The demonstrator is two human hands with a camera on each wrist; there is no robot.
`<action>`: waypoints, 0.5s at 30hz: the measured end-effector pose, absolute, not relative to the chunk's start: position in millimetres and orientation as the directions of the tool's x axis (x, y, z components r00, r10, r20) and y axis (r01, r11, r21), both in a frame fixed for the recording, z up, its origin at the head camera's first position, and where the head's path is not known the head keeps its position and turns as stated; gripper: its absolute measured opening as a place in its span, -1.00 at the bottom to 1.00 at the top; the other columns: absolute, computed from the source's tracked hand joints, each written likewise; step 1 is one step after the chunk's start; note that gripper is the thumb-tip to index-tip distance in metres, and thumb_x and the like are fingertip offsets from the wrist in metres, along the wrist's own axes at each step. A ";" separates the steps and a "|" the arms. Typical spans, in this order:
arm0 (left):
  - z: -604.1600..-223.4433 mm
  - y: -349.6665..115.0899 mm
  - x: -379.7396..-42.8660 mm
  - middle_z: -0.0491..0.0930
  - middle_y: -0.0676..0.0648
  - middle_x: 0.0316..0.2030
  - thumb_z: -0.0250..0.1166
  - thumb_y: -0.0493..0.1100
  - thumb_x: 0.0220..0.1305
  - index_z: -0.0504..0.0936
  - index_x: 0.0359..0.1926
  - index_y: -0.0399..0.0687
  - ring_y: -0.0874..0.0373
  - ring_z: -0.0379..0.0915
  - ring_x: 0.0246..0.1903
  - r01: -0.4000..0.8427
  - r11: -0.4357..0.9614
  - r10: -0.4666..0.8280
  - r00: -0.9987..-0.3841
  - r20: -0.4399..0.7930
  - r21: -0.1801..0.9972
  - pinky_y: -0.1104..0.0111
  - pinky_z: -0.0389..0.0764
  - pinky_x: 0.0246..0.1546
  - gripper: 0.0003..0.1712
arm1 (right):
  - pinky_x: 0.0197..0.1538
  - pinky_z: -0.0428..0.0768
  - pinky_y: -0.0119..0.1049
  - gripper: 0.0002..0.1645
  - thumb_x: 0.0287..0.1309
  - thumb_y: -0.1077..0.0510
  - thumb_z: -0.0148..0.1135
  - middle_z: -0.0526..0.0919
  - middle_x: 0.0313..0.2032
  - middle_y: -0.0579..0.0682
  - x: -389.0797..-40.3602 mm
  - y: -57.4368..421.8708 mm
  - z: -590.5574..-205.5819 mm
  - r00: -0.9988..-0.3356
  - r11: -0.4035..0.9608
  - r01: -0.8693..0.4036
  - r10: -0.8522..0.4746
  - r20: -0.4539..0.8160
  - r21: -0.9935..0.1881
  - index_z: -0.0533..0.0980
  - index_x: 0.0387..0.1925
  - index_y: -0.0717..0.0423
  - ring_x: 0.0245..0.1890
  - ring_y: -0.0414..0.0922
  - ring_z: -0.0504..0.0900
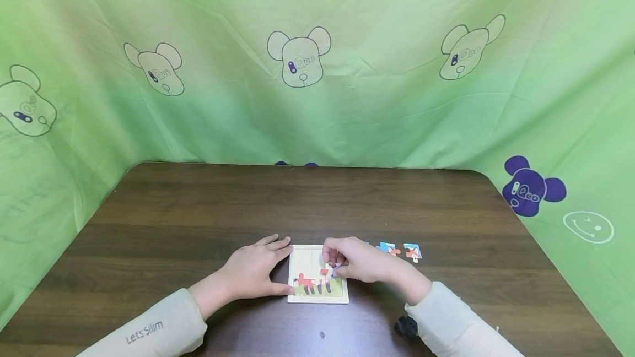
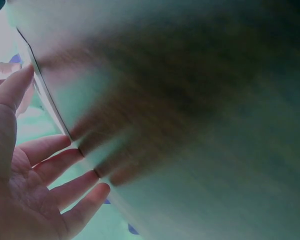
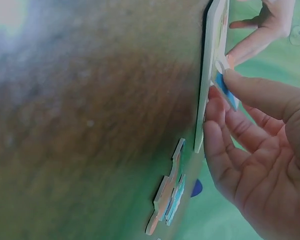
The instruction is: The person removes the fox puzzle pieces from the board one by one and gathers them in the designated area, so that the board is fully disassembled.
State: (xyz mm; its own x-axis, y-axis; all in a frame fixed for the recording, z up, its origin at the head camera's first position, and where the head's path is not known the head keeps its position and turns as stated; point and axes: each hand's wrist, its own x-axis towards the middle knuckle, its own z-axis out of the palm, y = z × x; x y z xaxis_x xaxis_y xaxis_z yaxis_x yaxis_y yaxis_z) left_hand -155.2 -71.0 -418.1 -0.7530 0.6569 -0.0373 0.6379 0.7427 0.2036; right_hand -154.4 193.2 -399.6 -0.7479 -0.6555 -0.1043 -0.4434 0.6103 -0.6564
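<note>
On the dark brown wood-grain table (image 1: 213,203), well in from its far edge, my left hand (image 1: 255,270) touches the left edge of a pale, squarish puzzle tray (image 1: 317,300). My right hand (image 1: 362,260) pinches a partly hidden blue puzzle piece (image 1: 336,271) over the tray's right side; blue-and-orange jigsaw pieces (image 1: 412,250) lie beyond that side.
</note>
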 end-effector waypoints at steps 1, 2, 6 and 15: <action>-417.9 -71.0 -155.3 0.43 -0.07 0.38 0.40 0.39 0.01 0.50 0.33 -0.04 -0.10 0.32 0.39 0.639 0.742 0.658 -0.753 -0.037 0.203 0.01 0.59 0.11 -0.05 | -0.29 0.48 -0.47 -0.72 0.05 0.47 0.30 0.50 -0.45 -0.11 -154.4 193.2 -399.1 -0.746 0.603 -0.438 -0.658 -0.105 -0.666 0.44 -0.31 0.11 -0.41 -0.33 0.43; -417.7 -71.1 -155.2 0.43 -0.07 0.38 0.40 0.39 0.01 0.50 0.33 -0.04 -0.10 0.32 0.39 0.639 0.742 0.658 -0.752 -0.037 0.202 0.01 0.59 0.12 -0.05 | -0.29 0.49 -0.47 -0.73 0.06 0.48 0.28 0.50 -0.46 -0.11 -154.4 192.9 -398.4 -0.745 0.598 -0.430 -0.658 -0.107 -0.677 0.44 -0.32 0.12 -0.40 -0.33 0.43; -416.8 -71.0 -155.3 0.43 -0.07 0.38 0.39 0.39 0.01 0.50 0.33 -0.04 -0.10 0.32 0.39 0.641 0.741 0.659 -0.751 -0.037 0.200 0.03 0.59 0.12 -0.05 | -0.28 0.49 -0.48 -0.75 0.08 0.48 0.26 0.51 -0.47 -0.14 -154.3 192.4 -396.6 -0.741 0.584 -0.426 -0.664 -0.104 -0.690 0.43 -0.34 0.13 -0.41 -0.34 0.44; -417.7 -70.5 -155.1 0.42 -0.05 0.39 0.39 0.40 0.01 0.50 0.33 -0.03 -0.08 0.31 0.40 0.633 0.748 0.653 -0.756 -0.044 0.200 0.01 0.59 0.12 -0.05 | -0.29 0.50 -0.47 -0.78 0.11 0.47 0.24 0.52 -0.47 -0.14 -153.3 193.1 -396.9 -0.741 0.576 -0.410 -0.662 -0.109 -0.707 0.45 -0.35 0.14 -0.41 -0.34 0.44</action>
State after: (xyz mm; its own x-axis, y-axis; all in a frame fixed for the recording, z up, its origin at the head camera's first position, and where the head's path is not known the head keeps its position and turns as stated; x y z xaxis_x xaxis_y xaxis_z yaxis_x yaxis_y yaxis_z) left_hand -155.1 -70.5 -417.7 -0.7564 0.6526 -0.0437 0.6334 0.7476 0.2000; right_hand -153.3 193.1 -396.9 -0.7413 -0.6622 -0.1094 -0.4101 0.5759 -0.7072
